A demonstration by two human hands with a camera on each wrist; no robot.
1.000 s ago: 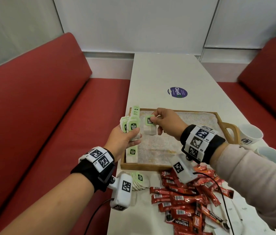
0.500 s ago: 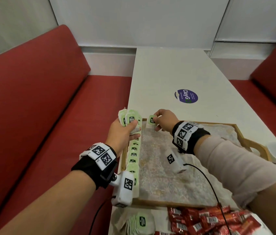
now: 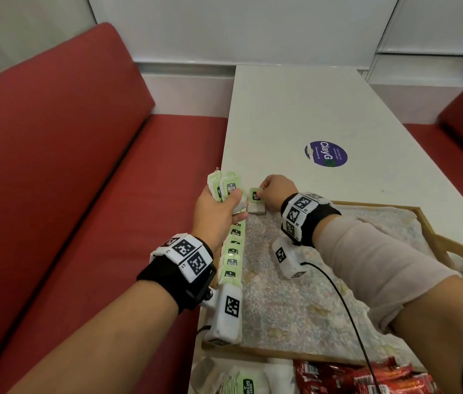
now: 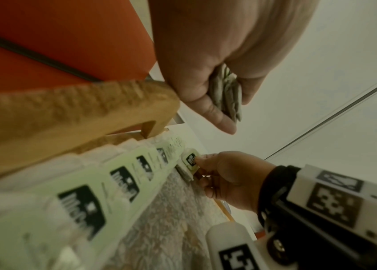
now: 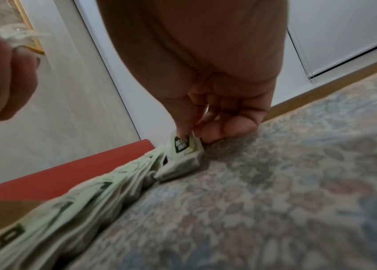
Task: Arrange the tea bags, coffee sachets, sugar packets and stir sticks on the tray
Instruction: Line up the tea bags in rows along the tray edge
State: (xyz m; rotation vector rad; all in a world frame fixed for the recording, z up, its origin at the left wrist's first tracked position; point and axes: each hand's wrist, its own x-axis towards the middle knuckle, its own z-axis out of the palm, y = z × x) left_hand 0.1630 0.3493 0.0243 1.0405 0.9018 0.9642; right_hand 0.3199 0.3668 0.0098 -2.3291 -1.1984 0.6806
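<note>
A wooden tray [image 3: 449,243] lined with a floral cloth [image 3: 295,294] lies on the white table. A row of green-labelled tea bags [image 3: 233,257] runs along its left edge. My left hand [image 3: 219,206] grips a bundle of tea bags [image 3: 226,186] above the tray's far left corner. My right hand [image 3: 274,190] pinches a single tea bag [image 3: 255,200] by its tag and sets it on the cloth at the far end of the row [image 5: 182,155]. In the left wrist view the bundle [image 4: 225,91] sits between my fingers and thumb.
More tea bags [image 3: 238,379] and a heap of red coffee sachets [image 3: 366,376] lie on the table in front of the tray. A purple sticker [image 3: 326,153] marks the table beyond. Red benches [image 3: 68,180] flank the table. A black cable [image 3: 344,308] crosses the tray.
My right hand has carried the single tea bag away from the bundle and lowered it onto the tray's far left corner. My left hand stays beside it; the head view shifted forward.
</note>
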